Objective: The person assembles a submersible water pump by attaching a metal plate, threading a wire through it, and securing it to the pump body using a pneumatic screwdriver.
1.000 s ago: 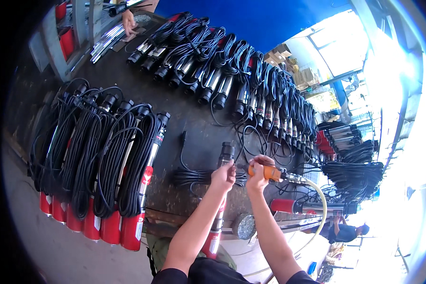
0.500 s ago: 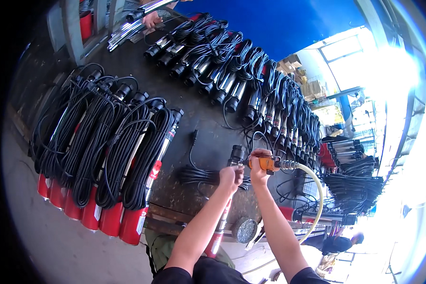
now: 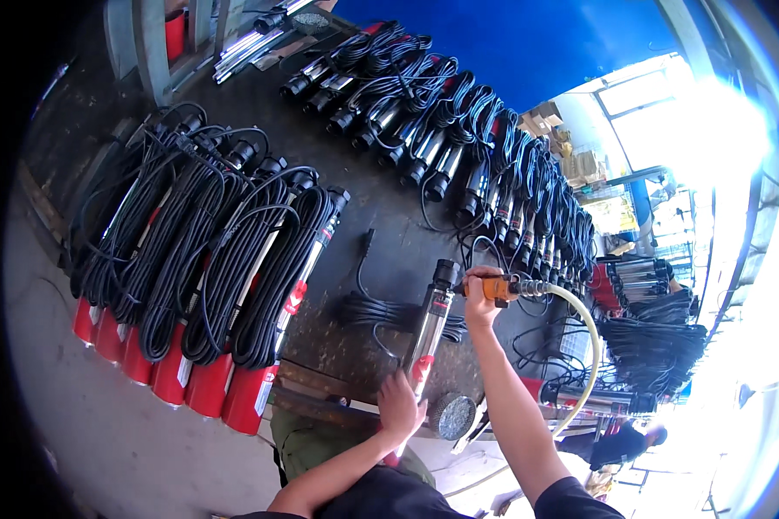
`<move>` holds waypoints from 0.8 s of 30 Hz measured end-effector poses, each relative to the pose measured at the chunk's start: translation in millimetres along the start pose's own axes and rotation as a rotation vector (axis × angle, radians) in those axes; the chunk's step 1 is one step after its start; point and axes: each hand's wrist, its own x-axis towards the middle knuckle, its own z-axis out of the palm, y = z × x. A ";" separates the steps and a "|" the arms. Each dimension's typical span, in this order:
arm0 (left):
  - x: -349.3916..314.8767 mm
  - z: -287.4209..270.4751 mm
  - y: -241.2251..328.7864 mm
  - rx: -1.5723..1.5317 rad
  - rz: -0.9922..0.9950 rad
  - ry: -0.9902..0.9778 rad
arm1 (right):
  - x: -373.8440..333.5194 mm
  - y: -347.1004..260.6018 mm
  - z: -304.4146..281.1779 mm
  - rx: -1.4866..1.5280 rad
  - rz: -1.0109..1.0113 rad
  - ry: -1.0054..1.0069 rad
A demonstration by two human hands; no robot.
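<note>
In front of me a tubular submersible pump, steel above and red below, leans over the table edge with its black-capped end up. My left hand is closed round its red lower part. Just right of the black cap, my right hand grips an orange air tool, from which a pale yellow hose curves down. The tool's tip is hard to make out beside the cap. A coiled black cable lies on the table left of the pump.
At left stands a row of red-and-steel pumps with black cable bundles. A long row of similar pumps runs along the far side. A round grey scouring-like disc sits at the table's near edge. Another person is at lower right.
My left hand has slid from the pump's capped end down to its red lower part. The right hand still holds the air tool near the cap. The view has shifted slightly.
</note>
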 end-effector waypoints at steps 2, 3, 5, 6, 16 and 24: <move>-1.7 3.1 0.1 0.000 -0.001 0.039 | -0.5 3.4 -2.2 -0.010 -0.015 0.008; -2.6 3.9 1.1 0.009 0.008 0.051 | -1.1 7.2 -5.3 -0.018 -0.018 0.023; -2.7 6.7 0.9 0.028 0.019 0.071 | -2.3 2.4 -4.0 -0.007 -0.009 0.066; -2.2 2.1 4.9 0.037 -0.001 0.053 | -0.7 -10.5 3.1 0.031 0.006 0.110; -0.9 -8.4 -1.7 0.144 0.064 0.073 | -184.1 -60.1 -94.8 -0.135 0.208 0.912; 1.2 -12.6 -110.0 -0.405 -0.009 0.205 | -280.7 -9.6 -162.8 1.244 1.064 1.182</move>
